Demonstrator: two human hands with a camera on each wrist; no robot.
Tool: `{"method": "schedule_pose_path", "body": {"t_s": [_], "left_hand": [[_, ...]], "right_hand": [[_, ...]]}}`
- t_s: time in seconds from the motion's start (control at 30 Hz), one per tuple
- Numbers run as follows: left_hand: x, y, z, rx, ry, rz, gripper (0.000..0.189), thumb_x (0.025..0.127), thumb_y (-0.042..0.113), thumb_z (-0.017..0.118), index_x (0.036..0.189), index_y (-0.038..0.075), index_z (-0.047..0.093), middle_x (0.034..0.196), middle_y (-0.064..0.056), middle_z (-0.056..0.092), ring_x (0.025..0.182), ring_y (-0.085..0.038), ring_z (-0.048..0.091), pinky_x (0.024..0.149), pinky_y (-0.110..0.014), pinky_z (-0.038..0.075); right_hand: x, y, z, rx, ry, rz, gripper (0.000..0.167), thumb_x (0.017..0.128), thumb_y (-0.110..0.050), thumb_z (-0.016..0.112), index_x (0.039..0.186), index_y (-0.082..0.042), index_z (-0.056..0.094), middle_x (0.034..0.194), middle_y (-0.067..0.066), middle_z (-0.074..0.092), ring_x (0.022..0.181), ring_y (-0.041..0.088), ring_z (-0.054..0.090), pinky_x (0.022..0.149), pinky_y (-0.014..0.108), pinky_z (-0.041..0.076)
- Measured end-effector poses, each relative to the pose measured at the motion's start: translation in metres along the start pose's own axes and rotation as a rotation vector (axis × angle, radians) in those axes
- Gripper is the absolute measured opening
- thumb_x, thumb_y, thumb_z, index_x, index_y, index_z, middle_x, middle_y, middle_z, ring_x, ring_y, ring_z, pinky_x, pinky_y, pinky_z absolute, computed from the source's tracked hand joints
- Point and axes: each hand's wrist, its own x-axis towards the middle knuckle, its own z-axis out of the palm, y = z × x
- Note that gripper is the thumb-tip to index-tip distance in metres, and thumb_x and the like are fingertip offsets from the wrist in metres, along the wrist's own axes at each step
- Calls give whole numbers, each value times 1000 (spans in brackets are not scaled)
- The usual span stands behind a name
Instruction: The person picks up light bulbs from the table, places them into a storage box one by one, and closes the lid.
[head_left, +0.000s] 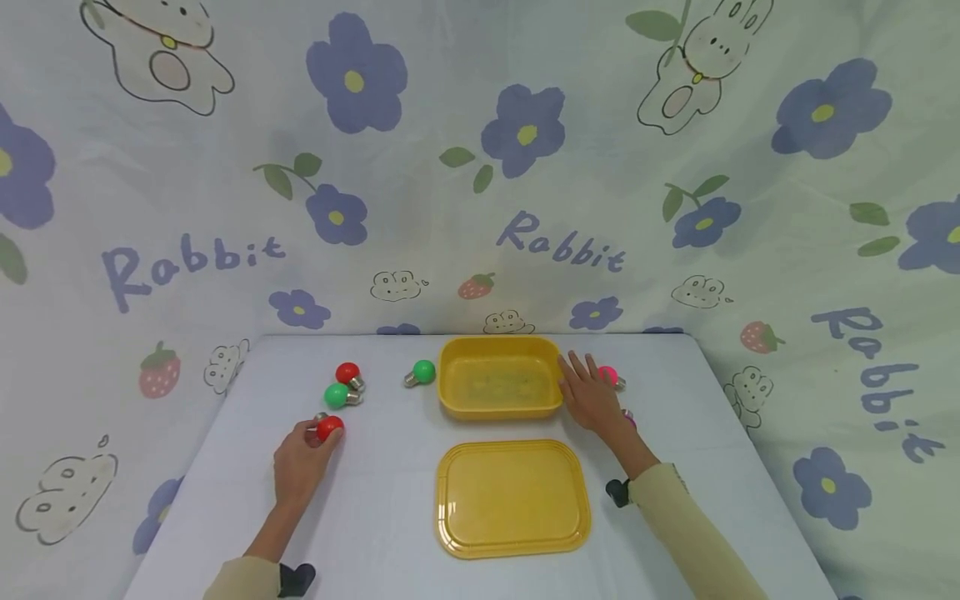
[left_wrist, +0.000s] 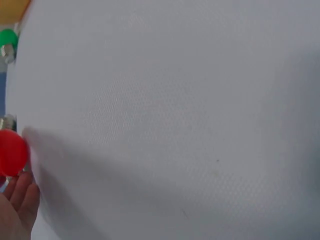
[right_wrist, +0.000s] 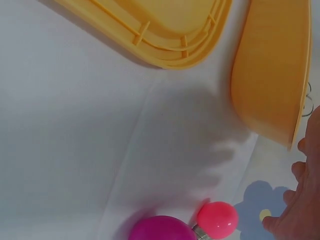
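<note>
At the left of the table, my left hand (head_left: 297, 468) holds a red light bulb (head_left: 330, 428) between thumb and fingers, its metal base pointing away. The left wrist view catches that red bulb (left_wrist: 12, 152) at its left edge, fingertips against it. Farther right stands a yellow plastic box (head_left: 498, 413). My right hand (head_left: 591, 402) reaches to its right end with fingers extended and spread; in the right wrist view they appear just off the box wall (right_wrist: 272, 75). A pink bulb (head_left: 608, 376) and a purple bulb (head_left: 629, 422) lie beside the right hand, partly hidden by it.
Behind the left hand lie another red bulb (head_left: 347, 372) and a green bulb (head_left: 337, 395), close together. A second green bulb (head_left: 423, 372) lies left of the box. The flat yellow lid (head_left: 513, 500) rests in front of the box. Patterned cloth (head_left: 435, 233) hangs behind the table.
</note>
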Motion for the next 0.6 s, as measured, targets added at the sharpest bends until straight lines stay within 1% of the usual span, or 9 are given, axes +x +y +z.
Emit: {"method": "schedule_pose_path", "body": {"t_s": [0.1, 0.17, 0.37, 0.6], "left_hand": [[0, 1, 0, -7, -10, -12, 48, 95, 24, 68, 130, -5, 54, 108, -25, 64, 99, -37, 60, 82, -48, 56], [-1, 2, -1, -16, -14, -16, 48, 95, 23, 68, 130, -6, 54, 109, -26, 63, 100, -39, 60, 84, -51, 56], [-3, 2, -2, -36, -29, -20, 49, 95, 22, 68, 132, -7, 52, 113, -28, 63, 103, -41, 60, 87, -53, 55], [-3, 2, -5, -43, -48, -17, 49, 96, 21, 67, 133, -7, 51, 115, -29, 62, 105, -41, 59, 87, -53, 55]], "right_hand": [[1, -1, 1, -13, -15, 8, 55, 109, -33, 30, 159, -11, 25, 164, 15, 19, 150, 41, 7, 114, 65, 14], [2, -2, 1, -24, -29, 19, 56, 109, -35, 29, 160, -12, 23, 164, 14, 17, 150, 40, 6, 115, 64, 14], [1, -5, -1, -14, -30, 28, 57, 108, -37, 32, 159, -12, 24, 164, 16, 18, 149, 43, 10, 115, 64, 15], [-1, -4, -3, -18, 6, 6, 57, 108, -38, 36, 158, -11, 29, 162, 18, 24, 146, 47, 16, 114, 63, 21]]}}
